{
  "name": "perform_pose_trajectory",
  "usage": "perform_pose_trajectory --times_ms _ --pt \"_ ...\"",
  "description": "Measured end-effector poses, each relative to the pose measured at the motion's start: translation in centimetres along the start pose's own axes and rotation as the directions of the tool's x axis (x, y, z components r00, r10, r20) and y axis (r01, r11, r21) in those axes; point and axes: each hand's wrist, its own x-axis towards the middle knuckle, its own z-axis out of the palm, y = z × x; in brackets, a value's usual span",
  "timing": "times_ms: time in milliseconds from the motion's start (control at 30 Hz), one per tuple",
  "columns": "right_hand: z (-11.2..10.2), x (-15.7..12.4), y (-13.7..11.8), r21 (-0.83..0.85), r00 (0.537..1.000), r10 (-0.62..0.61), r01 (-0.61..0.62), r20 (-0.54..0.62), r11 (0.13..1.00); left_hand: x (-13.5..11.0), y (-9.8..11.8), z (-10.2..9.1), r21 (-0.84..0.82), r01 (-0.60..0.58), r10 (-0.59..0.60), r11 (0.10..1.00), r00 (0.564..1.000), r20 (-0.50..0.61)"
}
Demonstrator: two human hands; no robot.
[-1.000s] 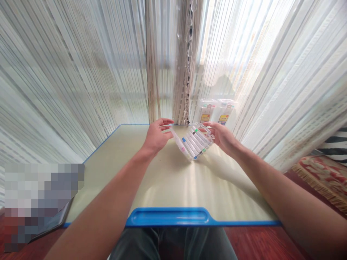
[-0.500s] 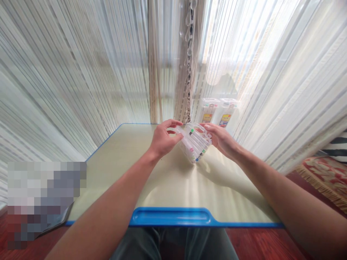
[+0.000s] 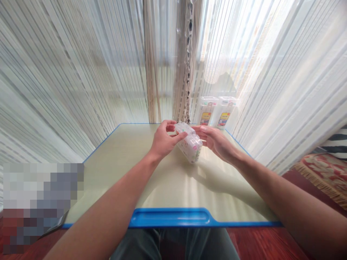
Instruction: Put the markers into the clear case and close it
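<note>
A clear plastic case of markers stands tilted over the table, its lid side closed up and coloured marker ends showing faintly through it. My left hand grips its left side, thumb laid across the top and fingers curled behind. At its right side, my right hand touches the upper edge with thumb and fingers; part of those fingers is hidden behind the case. Both hands are over the far part of the pale tabletop.
Two clear packs with yellow labels stand upright at the table's far right edge, before string curtains. A blue rim with a shallow groove runs along the near edge. A fringed patterned cloth lies at right.
The case stood open with the markers in plain view; its lid side has now swung closed. It has turned in my hands, and my right hand has shifted slightly left.
</note>
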Motion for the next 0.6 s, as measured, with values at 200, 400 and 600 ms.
perform_pose_trajectory --times_ms 200,400,600 --pt "0.4 -0.3 -0.3 -0.011 1.0 -0.005 0.005 0.01 1.0 -0.1 -0.4 0.2 0.052 0.0 -0.002 0.999 0.999 0.049" --pt "0.9 -0.7 -0.3 -0.238 0.993 -0.105 0.115 0.054 0.965 -0.3 -1.0 0.4 0.173 -0.024 0.025 0.985 1.0 -0.007" --pt "0.5 -0.4 0.8 -0.217 0.984 -0.128 0.152 0.12 0.964 0.4 -1.1 -0.5 0.219 0.042 -0.022 0.975 0.995 -0.092"
